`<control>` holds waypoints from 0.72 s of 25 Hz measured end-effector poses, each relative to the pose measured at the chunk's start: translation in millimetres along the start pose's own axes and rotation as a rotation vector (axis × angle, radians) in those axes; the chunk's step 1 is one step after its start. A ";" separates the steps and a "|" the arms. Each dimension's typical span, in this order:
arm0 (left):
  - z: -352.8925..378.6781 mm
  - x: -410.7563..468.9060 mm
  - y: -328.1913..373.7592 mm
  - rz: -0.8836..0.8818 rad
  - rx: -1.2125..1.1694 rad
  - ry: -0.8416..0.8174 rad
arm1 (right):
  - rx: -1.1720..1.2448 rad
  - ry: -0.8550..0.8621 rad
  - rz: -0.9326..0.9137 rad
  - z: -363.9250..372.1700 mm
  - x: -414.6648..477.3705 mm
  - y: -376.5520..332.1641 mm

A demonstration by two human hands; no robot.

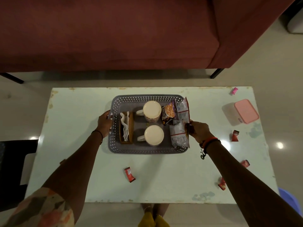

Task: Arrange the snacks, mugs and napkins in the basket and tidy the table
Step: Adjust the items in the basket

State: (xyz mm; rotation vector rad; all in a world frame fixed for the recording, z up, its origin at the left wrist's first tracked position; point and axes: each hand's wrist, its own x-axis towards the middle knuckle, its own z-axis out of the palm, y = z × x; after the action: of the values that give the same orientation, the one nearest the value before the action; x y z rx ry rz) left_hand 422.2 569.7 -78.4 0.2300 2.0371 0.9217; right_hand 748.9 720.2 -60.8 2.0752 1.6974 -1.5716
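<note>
I have the grey perforated plastic basket (146, 150) sitting at the centre of the frame on the pale, chipped rectangular table (78, 161), and by my reading the packing is mostly done. Inside it, at its left end, stands the brown wooden holder with white paper napkins (126, 128); in the middle two cream ceramic mugs (152, 122) sit upside down, one above the other in the frame; along its right side lie the silver-and-purple foil snack packets (177, 122).

My left hand (105, 120) is curled around the basket's left rim. My right hand (198, 130) is closed on the edge of a snack packet at the basket's right wall; whether it also holds the rim I cannot tell.

What I judge is left is the tidying: small red crumpled wrappers (129, 174) lie scattered at lower centre and down the right side of the table, a pink one at the upper right corner, and a pink-lidded translucent plastic box (242, 113) stands at the right.

The print on most packets is too small to read, my right arm covers part of two wrappers, and my fingertips are hidden behind the basket wall and the packet.
</note>
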 end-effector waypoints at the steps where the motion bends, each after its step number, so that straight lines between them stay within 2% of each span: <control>1: 0.4 -1.5 0.3 0.001 0.007 -0.002 | -0.017 -0.018 -0.007 0.9 -1.6 -0.8; 6: 2.5 -6.9 -0.9 0.031 0.025 0.009 | -0.003 0.070 -0.063 1.2 -6.2 -2.1; 10: 1.2 -15.6 -8.7 0.049 0.007 0.002 | 0.079 0.115 0.054 4.4 -18.7 -1.5; 13: 0.2 -18.8 -13.2 0.069 0.014 0.000 | 0.092 0.162 0.070 4.6 -20.2 1.9; 14: -0.7 -18.3 -13.3 0.076 0.025 -0.001 | 0.147 0.156 0.072 6.8 -16.9 5.2; 16: -1.2 -14.4 -10.5 0.077 0.088 -0.005 | 0.418 0.085 0.117 9.5 -8.3 6.2; 18: -3.4 -12.2 -3.9 0.047 0.124 -0.019 | 0.468 0.051 0.173 5.9 -4.0 8.1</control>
State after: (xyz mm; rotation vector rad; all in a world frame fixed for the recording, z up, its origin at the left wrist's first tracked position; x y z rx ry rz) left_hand 427.7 559.4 -72.1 0.3538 2.0811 0.8185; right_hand 751.5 710.7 -65.3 2.4002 1.1997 -2.0213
